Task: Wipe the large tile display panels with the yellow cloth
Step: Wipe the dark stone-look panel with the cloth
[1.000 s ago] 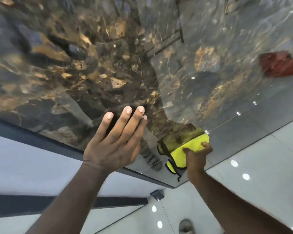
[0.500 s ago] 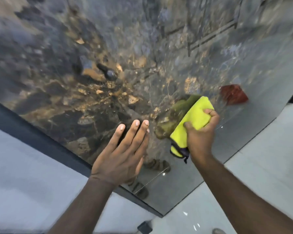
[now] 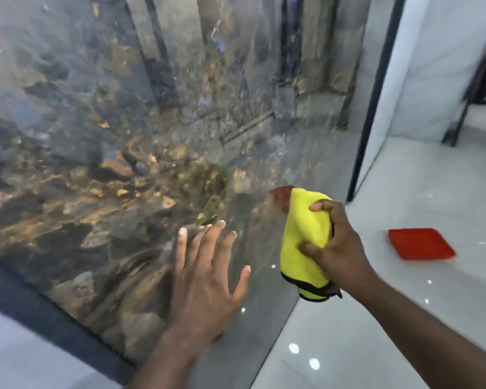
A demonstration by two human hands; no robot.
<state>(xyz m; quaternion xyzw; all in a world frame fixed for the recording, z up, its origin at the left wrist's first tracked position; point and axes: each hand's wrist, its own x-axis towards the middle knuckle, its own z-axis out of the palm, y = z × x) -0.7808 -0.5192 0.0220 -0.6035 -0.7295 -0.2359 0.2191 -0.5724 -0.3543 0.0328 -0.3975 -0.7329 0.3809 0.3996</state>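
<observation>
A large glossy tile panel (image 3: 101, 169) with dark grey, brown and gold marbling fills most of the head view. My left hand (image 3: 205, 279) lies flat against its lower part, fingers spread and straight. My right hand (image 3: 338, 248) grips a bunched yellow cloth (image 3: 302, 240) with a black hem and holds it against the panel near its right edge. The cloth covers part of a red reflection in the tile.
A dark frame (image 3: 373, 102) runs along the panel's right edge, and a dark strip (image 3: 48, 324) borders its lower left. A red square tray (image 3: 420, 244) lies on the glossy white floor (image 3: 404, 318) to the right. A black stand leg (image 3: 458, 127) is at the far right.
My right hand has swept the yellow cloth up and to the right across the panel, from its lower corner toward its right edge. My left hand stays flat on the tile, fingers now spread.
</observation>
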